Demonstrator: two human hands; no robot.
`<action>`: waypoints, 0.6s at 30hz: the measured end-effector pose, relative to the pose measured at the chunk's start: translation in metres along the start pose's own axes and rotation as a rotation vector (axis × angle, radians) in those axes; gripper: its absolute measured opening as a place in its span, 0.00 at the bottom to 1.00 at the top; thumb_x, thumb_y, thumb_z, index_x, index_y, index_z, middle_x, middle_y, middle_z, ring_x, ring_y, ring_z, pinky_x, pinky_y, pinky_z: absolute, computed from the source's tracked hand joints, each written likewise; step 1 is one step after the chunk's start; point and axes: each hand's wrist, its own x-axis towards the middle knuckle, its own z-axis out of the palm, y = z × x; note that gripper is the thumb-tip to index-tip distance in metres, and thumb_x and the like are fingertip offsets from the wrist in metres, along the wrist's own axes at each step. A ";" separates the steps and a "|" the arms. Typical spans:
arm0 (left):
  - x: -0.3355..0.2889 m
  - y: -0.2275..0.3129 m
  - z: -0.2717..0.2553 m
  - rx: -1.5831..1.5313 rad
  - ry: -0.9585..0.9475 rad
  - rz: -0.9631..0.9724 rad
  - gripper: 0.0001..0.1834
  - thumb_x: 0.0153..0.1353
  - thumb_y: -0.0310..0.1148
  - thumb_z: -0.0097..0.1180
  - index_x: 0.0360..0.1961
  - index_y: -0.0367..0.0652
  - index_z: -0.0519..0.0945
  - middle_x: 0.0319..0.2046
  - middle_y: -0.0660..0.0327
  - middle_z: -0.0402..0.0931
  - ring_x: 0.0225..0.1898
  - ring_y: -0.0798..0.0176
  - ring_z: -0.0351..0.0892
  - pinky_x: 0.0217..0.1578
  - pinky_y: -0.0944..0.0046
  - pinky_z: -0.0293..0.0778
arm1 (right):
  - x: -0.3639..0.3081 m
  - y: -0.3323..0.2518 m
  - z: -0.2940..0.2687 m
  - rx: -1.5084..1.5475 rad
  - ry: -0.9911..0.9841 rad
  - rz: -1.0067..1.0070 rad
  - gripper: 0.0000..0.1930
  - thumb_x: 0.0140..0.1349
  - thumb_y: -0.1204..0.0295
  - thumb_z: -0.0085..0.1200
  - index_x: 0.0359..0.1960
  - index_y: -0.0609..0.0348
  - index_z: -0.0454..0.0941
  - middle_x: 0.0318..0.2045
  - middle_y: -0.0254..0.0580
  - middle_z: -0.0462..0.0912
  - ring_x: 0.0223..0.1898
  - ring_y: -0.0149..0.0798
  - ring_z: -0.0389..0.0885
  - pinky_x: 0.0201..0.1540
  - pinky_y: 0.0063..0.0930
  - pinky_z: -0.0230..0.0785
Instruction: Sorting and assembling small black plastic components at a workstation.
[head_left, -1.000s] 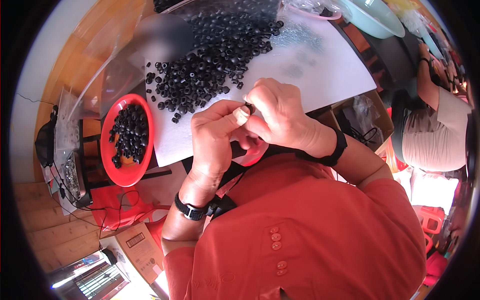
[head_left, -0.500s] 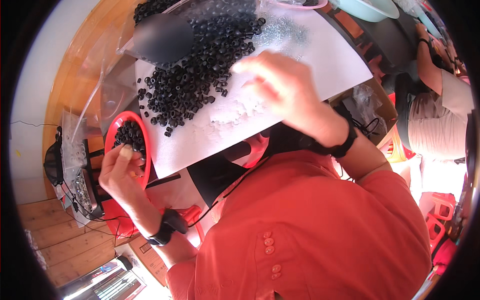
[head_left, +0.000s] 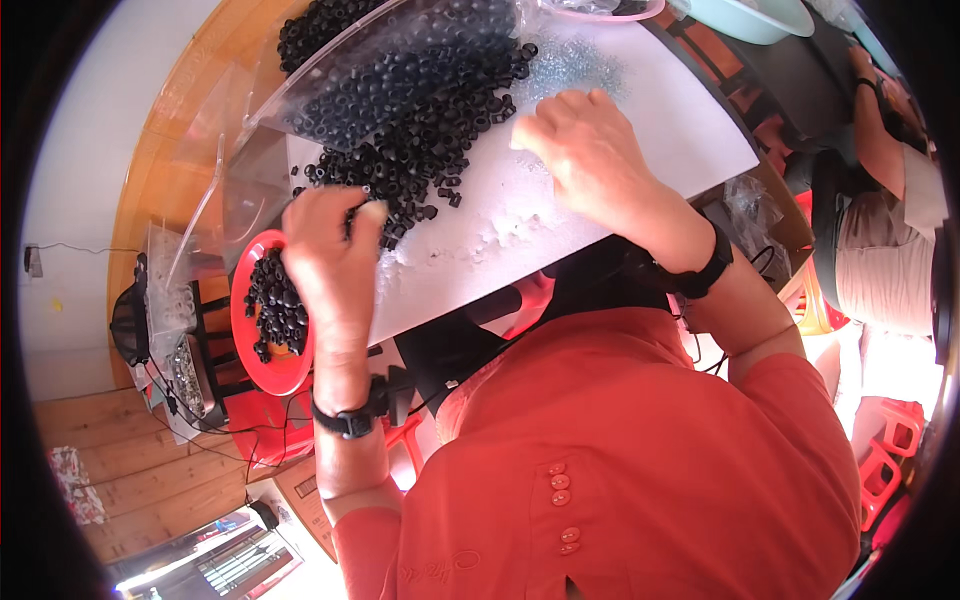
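Observation:
My left hand (head_left: 335, 255) is over the left edge of a heap of small black hollow plastic pieces (head_left: 395, 185), slightly blurred. Its thumb and curled fingers stand apart, with black pieces showing in the gap; nothing is plainly held. Just below and left of it is a red oval bowl (head_left: 248, 352), partly filled with more black pieces (head_left: 277, 315). My right hand (head_left: 585, 155) hovers above the white tabletop (head_left: 660, 140), right of the heap, with its fingers curled closed. Whatever they hold, if anything, is hidden. Small clear bits (head_left: 575, 68) lie just beyond it.
A large clear plastic bag (head_left: 400, 75) of black pieces covers the table's back left. A pale green basin (head_left: 750, 18) stands at the back right. Another person (head_left: 885, 245) sits at the right. Red stools (head_left: 880, 480) stand at the lower right.
My left hand has left the red bowl and moved up and right to the heap. My right hand has shifted slightly right and away from the heap, its fingers now curled. The view has shifted slightly.

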 end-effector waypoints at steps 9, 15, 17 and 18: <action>0.045 0.016 0.066 0.233 -0.133 0.305 0.04 0.49 0.25 0.61 0.28 0.40 0.80 0.32 0.57 0.76 0.39 0.51 0.75 0.38 0.54 0.75 | 0.006 -0.005 -0.003 0.074 0.153 -0.006 0.10 0.49 0.76 0.57 0.35 0.53 0.79 0.32 0.34 0.81 0.39 0.42 0.77 0.42 0.38 0.62; 0.052 0.011 0.067 0.112 -0.210 0.167 0.04 0.51 0.28 0.61 0.28 0.39 0.80 0.30 0.56 0.78 0.35 0.49 0.78 0.37 0.53 0.74 | 0.011 -0.019 0.002 0.029 -0.011 -0.073 0.05 0.52 0.74 0.55 0.31 0.51 0.81 0.31 0.31 0.81 0.39 0.40 0.78 0.42 0.38 0.62; 0.052 0.014 0.066 0.085 -0.219 0.073 0.04 0.51 0.27 0.60 0.28 0.38 0.80 0.28 0.54 0.78 0.33 0.47 0.79 0.37 0.53 0.75 | 0.014 -0.021 0.001 0.006 -0.029 -0.038 0.04 0.53 0.73 0.55 0.30 0.53 0.81 0.30 0.33 0.81 0.39 0.40 0.78 0.42 0.38 0.62; 0.052 0.013 0.067 0.085 -0.215 0.072 0.04 0.51 0.27 0.60 0.28 0.38 0.80 0.28 0.54 0.78 0.33 0.47 0.79 0.37 0.53 0.75 | 0.015 -0.021 0.003 0.005 -0.028 -0.042 0.04 0.53 0.73 0.55 0.30 0.53 0.81 0.30 0.33 0.81 0.39 0.40 0.78 0.42 0.38 0.62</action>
